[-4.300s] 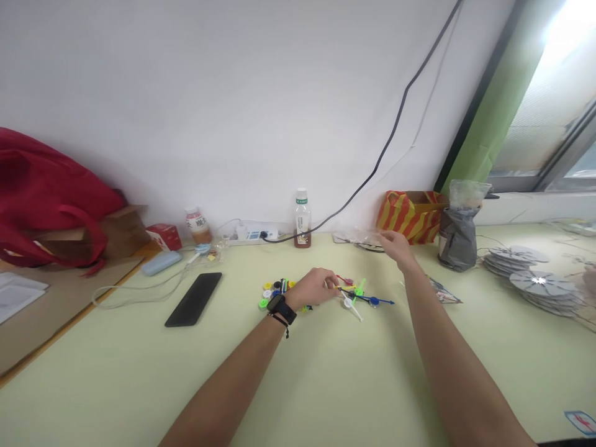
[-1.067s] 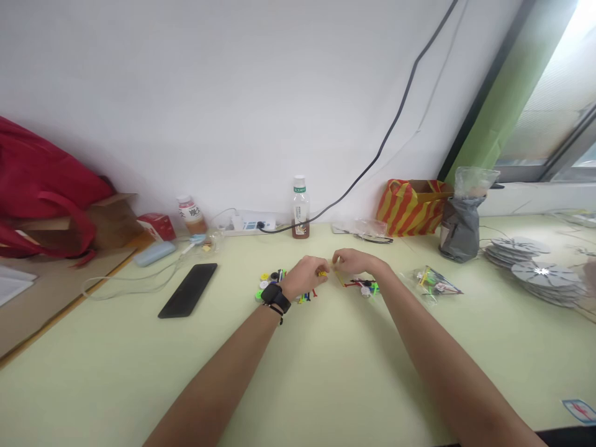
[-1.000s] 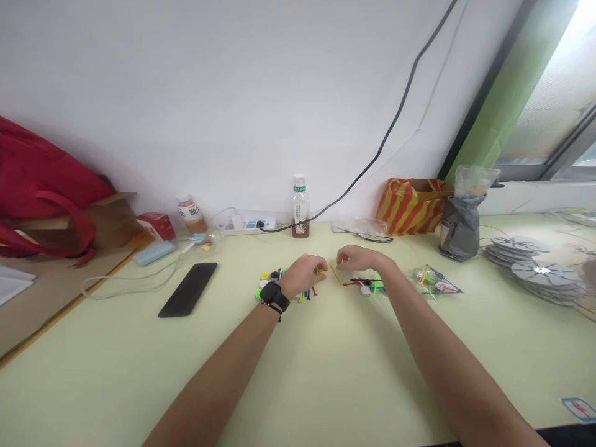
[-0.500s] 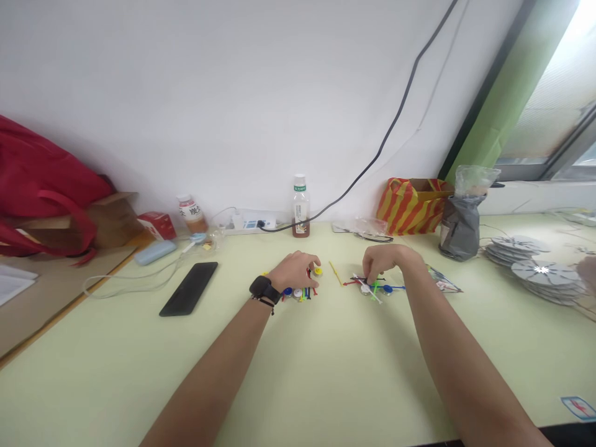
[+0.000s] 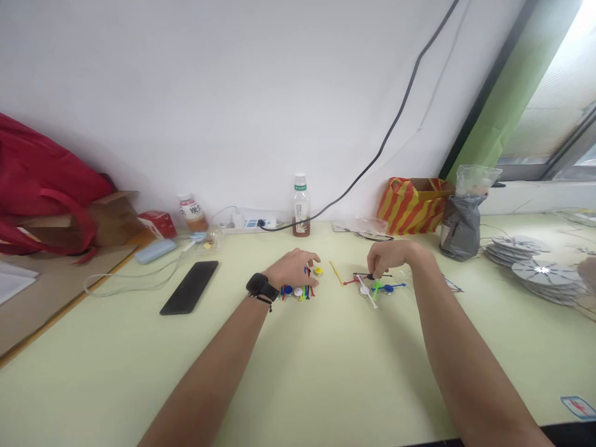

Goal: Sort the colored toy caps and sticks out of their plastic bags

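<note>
My left hand (image 5: 294,271), with a black watch on the wrist, arches over small coloured pieces, thumb and forefinger apart. A yellow disc (image 5: 318,272) lies beside its fingertips. Below the palm are a blue disc (image 5: 288,290), a white disc (image 5: 298,292) and a row of coloured plastic arrows (image 5: 308,292). My right hand (image 5: 387,256) pinches the middle of a black arrow spinner (image 5: 371,276). Around it lie a white arrow spinner (image 5: 365,290), a blue one (image 5: 388,289), a green one (image 5: 376,288) and a red arrow (image 5: 352,281), partly overlapping. A yellow arrow (image 5: 337,273) lies between my hands.
A black phone (image 5: 189,287) lies left, near a white cable and power bank (image 5: 155,251). Along the wall stand a drink bottle (image 5: 301,208), a power strip (image 5: 254,222), a striped bag (image 5: 412,205) and a grey bag (image 5: 460,226). Stacked grey discs (image 5: 542,279) are at right.
My right hand has shifted slightly right and up from the spinners, so more of the black one shows. The white spinner's arrow has turned. My left hand has barely moved.
</note>
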`<state>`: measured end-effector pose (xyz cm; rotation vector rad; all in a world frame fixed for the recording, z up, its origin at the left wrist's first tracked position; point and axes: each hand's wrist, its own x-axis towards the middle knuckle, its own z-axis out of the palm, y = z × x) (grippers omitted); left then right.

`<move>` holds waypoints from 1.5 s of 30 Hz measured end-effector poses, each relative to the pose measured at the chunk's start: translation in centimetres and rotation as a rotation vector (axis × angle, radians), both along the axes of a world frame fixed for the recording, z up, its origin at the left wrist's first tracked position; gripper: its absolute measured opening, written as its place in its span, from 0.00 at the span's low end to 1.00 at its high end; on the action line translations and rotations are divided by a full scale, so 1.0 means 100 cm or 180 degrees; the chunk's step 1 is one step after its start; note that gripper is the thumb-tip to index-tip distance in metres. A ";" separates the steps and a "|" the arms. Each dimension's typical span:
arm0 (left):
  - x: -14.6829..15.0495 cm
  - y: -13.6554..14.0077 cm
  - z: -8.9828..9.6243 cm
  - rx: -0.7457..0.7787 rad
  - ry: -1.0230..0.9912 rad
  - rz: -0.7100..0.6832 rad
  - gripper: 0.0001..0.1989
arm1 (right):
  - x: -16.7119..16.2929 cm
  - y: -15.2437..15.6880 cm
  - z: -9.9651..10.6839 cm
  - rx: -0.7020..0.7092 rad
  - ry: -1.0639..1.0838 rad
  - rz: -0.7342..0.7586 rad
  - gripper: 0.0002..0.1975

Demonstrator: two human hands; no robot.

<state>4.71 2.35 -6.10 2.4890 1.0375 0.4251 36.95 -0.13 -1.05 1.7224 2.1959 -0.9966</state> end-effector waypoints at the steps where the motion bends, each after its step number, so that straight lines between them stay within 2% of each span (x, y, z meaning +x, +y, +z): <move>1: 0.000 0.000 0.000 -0.0011 -0.0040 0.0002 0.30 | 0.002 -0.002 0.003 0.0039 -0.0015 -0.0026 0.16; 5: 0.005 -0.004 0.004 -0.0026 -0.0447 -0.0028 0.26 | 0.004 -0.011 0.018 0.0329 0.0315 -0.0205 0.14; 10: 0.025 -0.018 0.020 -0.0154 -0.1423 -0.0045 0.17 | -0.025 -0.015 0.025 0.0591 0.1549 -0.0219 0.17; 13: 0.036 -0.024 0.026 -0.0492 -0.1982 -0.0186 0.16 | -0.050 -0.011 0.019 0.0599 0.2280 -0.0213 0.13; 16: 0.041 -0.025 0.028 -0.0628 -0.2325 -0.0243 0.14 | -0.068 -0.005 0.009 0.0614 0.2695 -0.0356 0.09; 20: 0.039 -0.024 0.028 -0.0510 -0.2232 -0.0329 0.09 | -0.079 0.001 -0.003 0.0588 0.2868 -0.0587 0.04; 22: 0.037 -0.023 0.026 -0.0405 -0.2125 -0.0332 0.07 | -0.082 0.003 -0.009 0.0560 0.2882 -0.0560 0.03; 25: 0.035 -0.021 0.021 -0.0301 -0.1991 -0.0316 0.07 | -0.087 0.005 -0.016 0.0682 0.2672 -0.0372 0.03; 29: 0.038 -0.018 0.008 -0.0237 -0.1767 -0.0119 0.08 | -0.085 0.010 -0.026 0.1116 0.1797 -0.0639 0.05; 33: 0.045 -0.022 -0.006 0.0057 -0.1369 -0.0090 0.04 | -0.077 0.020 -0.040 0.1082 0.1148 -0.0778 0.08; 36: 0.049 -0.025 -0.014 0.0295 -0.0842 -0.0050 0.07 | -0.074 0.025 -0.048 0.1008 0.0664 -0.0729 0.11; 41: 0.044 -0.023 -0.017 0.0428 -0.0330 0.0028 0.04 | -0.063 0.022 -0.040 0.0894 0.0262 -0.0356 0.12; 45: 0.036 -0.018 -0.013 0.0453 -0.0199 0.0131 0.07 | -0.045 0.013 -0.026 0.0536 0.0045 -0.0099 0.11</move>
